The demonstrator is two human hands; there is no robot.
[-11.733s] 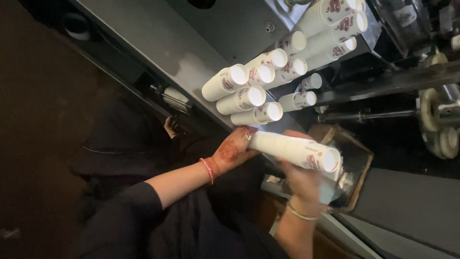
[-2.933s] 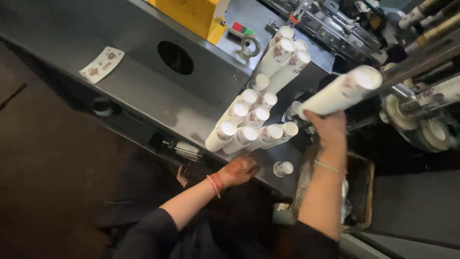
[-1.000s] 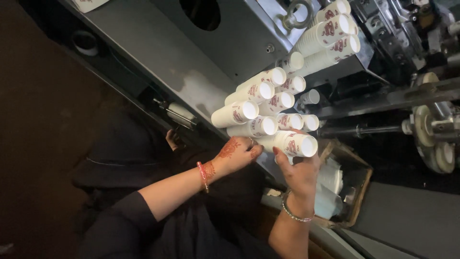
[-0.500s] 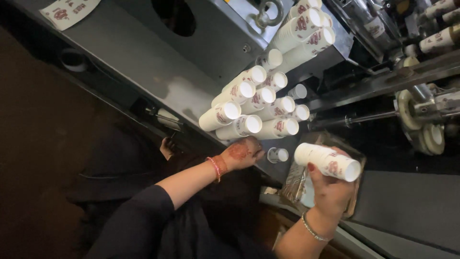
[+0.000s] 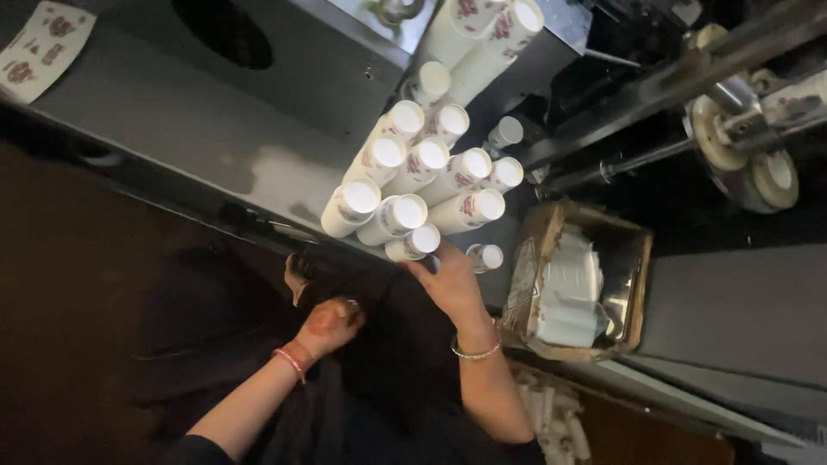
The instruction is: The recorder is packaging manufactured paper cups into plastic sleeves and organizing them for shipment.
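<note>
Beneath the cup stacks (image 5: 413,189), right hand (image 5: 452,284) fingers spread, touching them; left hand (image 5: 332,323) clenched, apart.

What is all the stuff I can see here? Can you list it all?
cup stacks: about a dozen, white with red print, lying bunched on the machine top
machine top: one, grey metal, round dark hole near its upper left
flat cup blank: one, white with red print, top left corner
cardboard box: one, brown, white stacks inside, right of the cups
roller wheel: one, metal, upper right
bangles: red, left wrist
left hand: closed, below the cups
right hand: fingers touching the lowest cup stacks
</note>
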